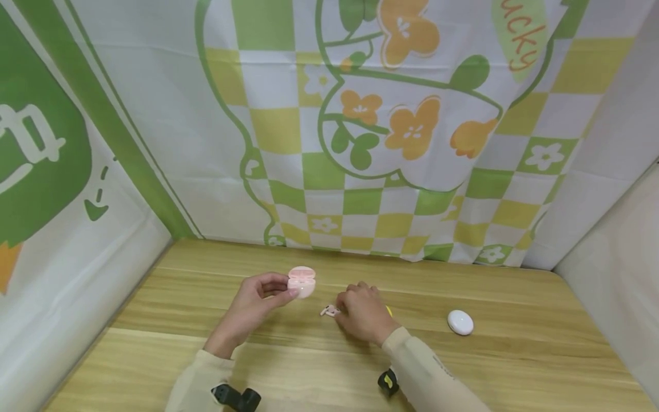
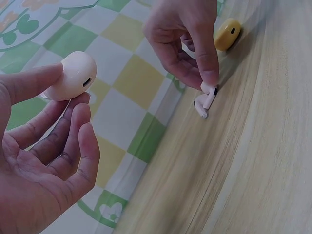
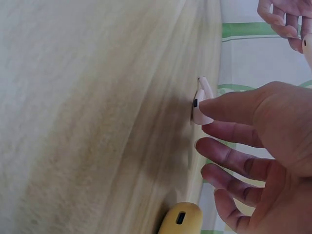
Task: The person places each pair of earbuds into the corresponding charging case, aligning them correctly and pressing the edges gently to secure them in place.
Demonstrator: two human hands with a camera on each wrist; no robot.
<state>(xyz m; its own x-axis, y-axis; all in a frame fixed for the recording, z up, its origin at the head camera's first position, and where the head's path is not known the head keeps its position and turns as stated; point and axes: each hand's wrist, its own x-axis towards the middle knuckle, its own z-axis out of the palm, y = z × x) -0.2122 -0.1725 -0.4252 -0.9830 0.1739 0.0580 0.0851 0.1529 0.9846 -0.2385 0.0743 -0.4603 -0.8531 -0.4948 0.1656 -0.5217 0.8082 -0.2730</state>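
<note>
My left hand (image 1: 252,303) holds a pale pink earbud case (image 1: 301,288) between thumb and fingers, raised above the wooden table, its lid up. In the left wrist view the case (image 2: 78,73) shows its rounded back and a dark charging port. A pair of pink earbuds (image 1: 328,311) lies on the table to the right of the case. Over them my right hand (image 1: 362,312) reaches down, thumb and index finger pinching the nearer earbud (image 3: 201,115). The other fingers of that hand are bent and hold nothing.
A yellow case (image 2: 227,34) with a dark port stands just beyond the right hand, mostly hidden in the head view. Farther right on the table (image 1: 540,326) lies a round white case (image 1: 460,322). A patterned cloth (image 1: 360,217) hangs along the back edge.
</note>
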